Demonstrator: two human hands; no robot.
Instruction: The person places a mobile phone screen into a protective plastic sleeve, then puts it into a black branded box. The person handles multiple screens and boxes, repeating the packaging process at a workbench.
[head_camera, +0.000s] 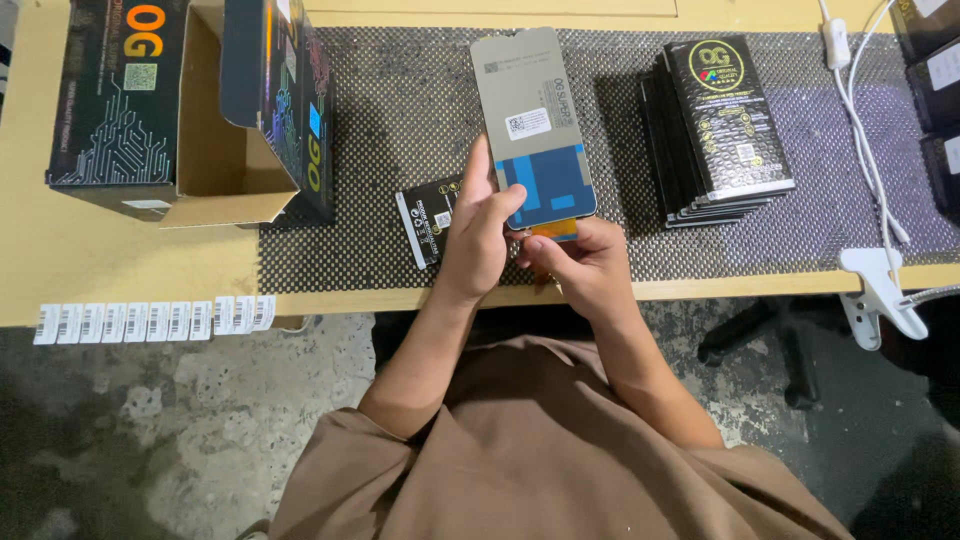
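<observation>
**Both hands on a flat phone display panel over the mat**

While the left hand (478, 232) wraps the lower left edge of the grey display panel (532, 120), its thumb lies across the blue film patch on the panel's back, fingers closed around the edge. The right hand (580, 262) sits just below, thumb and fingers pinching the orange flex strip (556, 229) that sticks out of the panel's bottom edge. The panel is held tilted up, back side to the camera, above the black dotted mat (400, 120) and near the front edge of the wooden table (120, 270).

A small black packet (425, 218) lies flat on the mat just left of the left hand, partly hidden by it. To the right of the panel, well apart from both hands, a fanned stack of slim black boxes (715, 125) rests on the mat. At the far left an open cardboard carton (215, 150) with black printed sides stands on the table, its flap folded out. A row of white barcode stickers (150, 320) hangs along the table's front edge. White cables (860, 120) run down the right side to a white clamp (880, 290) on the table's edge.
</observation>
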